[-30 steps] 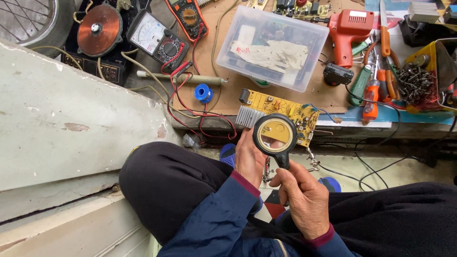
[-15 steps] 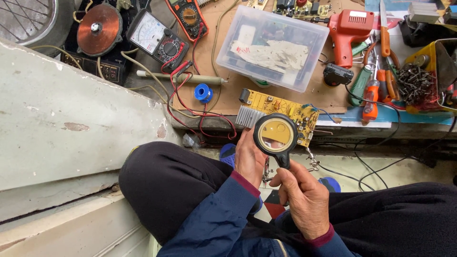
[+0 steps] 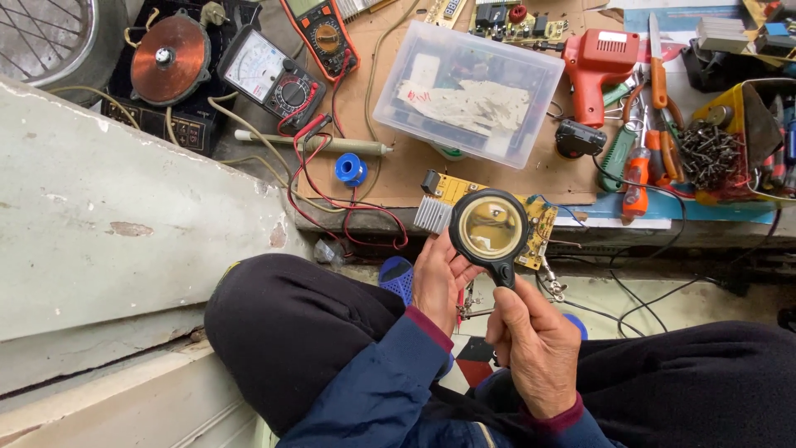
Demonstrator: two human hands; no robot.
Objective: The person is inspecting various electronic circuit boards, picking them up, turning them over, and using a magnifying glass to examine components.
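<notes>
The right hand, at 6 o'clock in the head view, has its fingers clenched around the black handle of a round magnifying glass, whose lens sits directly over a yellow circuit board near the centre. The left hand, just beside the right at its 10 o'clock, grips the board's lower edge; a ribbed metal heat sink projects from the board at 9 o'clock. The board hangs over the near edge of the table. On the table, at 12 o'clock from the lens, lies a clear plastic box; at 2 o'clock an orange heat gun; at 10 o'clock a blue solder spool and red test leads; further toward 10 o'clock two multimeters.
</notes>
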